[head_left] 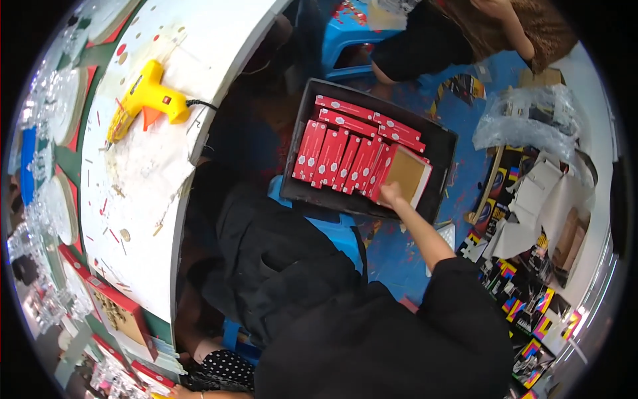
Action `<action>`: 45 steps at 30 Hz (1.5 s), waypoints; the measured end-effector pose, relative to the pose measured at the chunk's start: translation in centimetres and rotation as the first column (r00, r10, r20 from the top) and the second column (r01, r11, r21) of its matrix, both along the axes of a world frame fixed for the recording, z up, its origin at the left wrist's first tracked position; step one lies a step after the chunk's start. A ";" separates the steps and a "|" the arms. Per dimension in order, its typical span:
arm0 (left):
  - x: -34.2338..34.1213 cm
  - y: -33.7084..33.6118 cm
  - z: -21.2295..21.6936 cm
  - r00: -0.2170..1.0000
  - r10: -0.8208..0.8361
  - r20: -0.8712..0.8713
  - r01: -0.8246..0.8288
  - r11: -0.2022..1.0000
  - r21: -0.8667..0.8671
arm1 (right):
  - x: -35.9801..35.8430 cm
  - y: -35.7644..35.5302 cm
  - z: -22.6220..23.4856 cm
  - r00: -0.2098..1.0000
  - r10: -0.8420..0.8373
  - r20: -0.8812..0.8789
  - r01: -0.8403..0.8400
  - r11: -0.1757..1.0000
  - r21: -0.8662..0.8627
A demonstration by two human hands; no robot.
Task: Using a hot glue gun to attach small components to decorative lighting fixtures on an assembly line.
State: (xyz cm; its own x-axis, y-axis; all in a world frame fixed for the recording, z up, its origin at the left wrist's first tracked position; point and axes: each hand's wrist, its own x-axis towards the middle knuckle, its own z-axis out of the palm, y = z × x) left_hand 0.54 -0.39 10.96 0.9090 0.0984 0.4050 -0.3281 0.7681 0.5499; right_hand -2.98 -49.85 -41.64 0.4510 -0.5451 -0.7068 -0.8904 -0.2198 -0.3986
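Note:
My right hand [391,194] reaches out to a black tray [444,143] that rests on a blue stool [335,231]. Its fingers grip the near corner of a flat red box with a tan face [407,173], which lies at the tray's right end. Several closed red boxes [335,154] fill the rest of the tray in rows, some standing on edge side by side, others lying along the far wall. My black sleeve and dark clothes fill the lower middle of the view. My left hand does not show.
A curved white table [143,173] at the left holds a yellow glue gun [149,96] and small scraps. Another person [465,30] sits beyond the tray. At the right lie a clear plastic bag [525,116] and flat printed cartons [525,299] on a blue floor.

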 end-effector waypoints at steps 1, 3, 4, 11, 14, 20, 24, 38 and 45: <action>0.2 0.0 -0.4 1.000 -0.026 0.010 0.025 0.990 0.136 | 0.1 -1.3 0.9 0.990 -0.100 0.102 0.082 0.983 0.163; -0.1 -0.1 -1.4 0.998 0.065 0.004 -0.061 0.918 0.392 | 0.7 -2.3 4.0 0.921 -0.339 0.194 0.231 0.874 0.427; -0.8 -0.3 -1.9 0.982 0.190 0.011 -0.168 0.843 0.511 | 1.8 -2.2 6.8 0.871 -0.455 0.184 0.302 0.793 0.529; 0.0 -1.7 -3.2 0.918 0.250 0.309 -0.393 0.451 0.802 | 7.2 -3.6 21.7 0.618 -0.772 0.148 0.350 0.439 0.828; -1.4 -0.4 -3.6 0.885 0.368 0.286 -0.438 0.445 0.781 | 8.6 -1.8 27.1 0.636 -0.720 0.277 0.015 0.371 0.929; -3.0 2.4 -6.3 0.811 0.575 0.113 -0.433 0.458 0.777 | 13.7 13.5 42.5 0.494 -0.114 0.862 -0.473 0.796 0.377; -3.4 4.5 -8.1 0.767 0.637 -0.072 -0.328 0.486 0.810 | 13.7 25.3 47.0 -0.010 0.385 0.923 -0.797 0.554 -0.240; -6.2 9.4 -14.8 0.564 0.824 -0.059 -0.226 0.222 0.948 | 19.4 40.0 45.2 -0.372 0.546 0.750 -0.808 0.208 -0.552; 3.0 12.9 -13.8 0.668 0.666 0.333 -0.181 -0.289 0.940 | 27.7 30.8 38.9 -0.018 0.760 0.649 -0.521 0.547 -0.655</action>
